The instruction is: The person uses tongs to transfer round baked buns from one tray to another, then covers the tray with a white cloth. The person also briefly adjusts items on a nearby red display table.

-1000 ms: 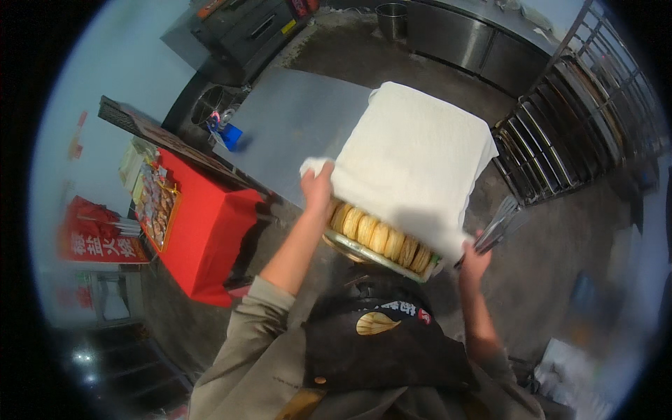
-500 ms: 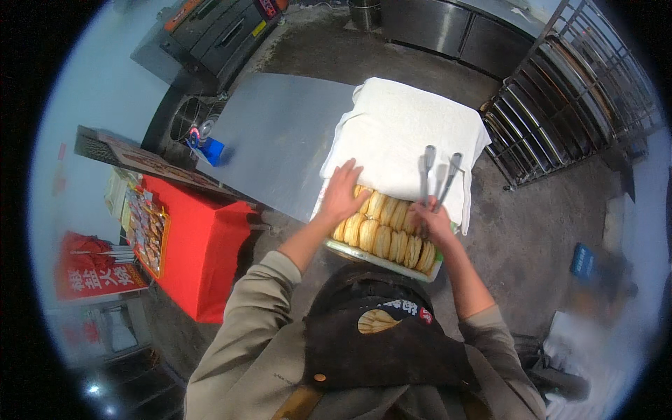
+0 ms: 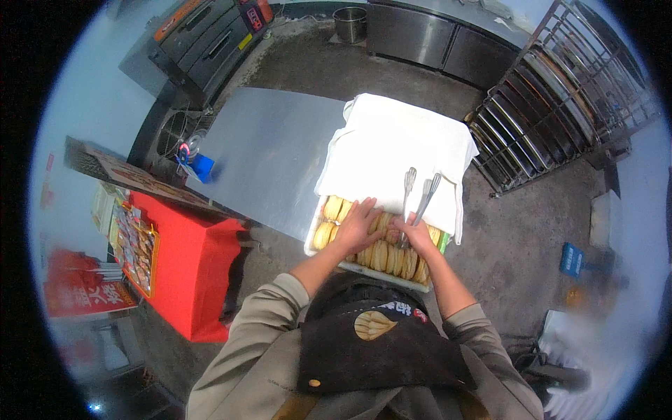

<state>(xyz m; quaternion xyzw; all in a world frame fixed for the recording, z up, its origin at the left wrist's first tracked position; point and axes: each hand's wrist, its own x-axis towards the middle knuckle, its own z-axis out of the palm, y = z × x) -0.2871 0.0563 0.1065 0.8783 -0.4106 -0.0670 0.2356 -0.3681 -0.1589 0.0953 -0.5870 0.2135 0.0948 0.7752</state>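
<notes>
Golden round flatbreads stand on edge in rows in a pale tray in front of me. A white cloth covers the tray's far part. My left hand lies over the flatbreads with its fingers stretched out, touching those near the middle. Close to its right, my right hand is closed around metal tongs. The two arms of the tongs are spread apart and point away from me over the cloth. The hands hide some flatbreads.
A grey metal table extends left of the tray. Farther left are a red-draped stand and a small blue object. A tall rack of baking trays stands at far right; a steel pot is at the back.
My left hand has moved right from the tray's left end onto the middle flatbreads, nearer my right hand. The left-end flatbreads now show. My right hand still holds the tongs.
</notes>
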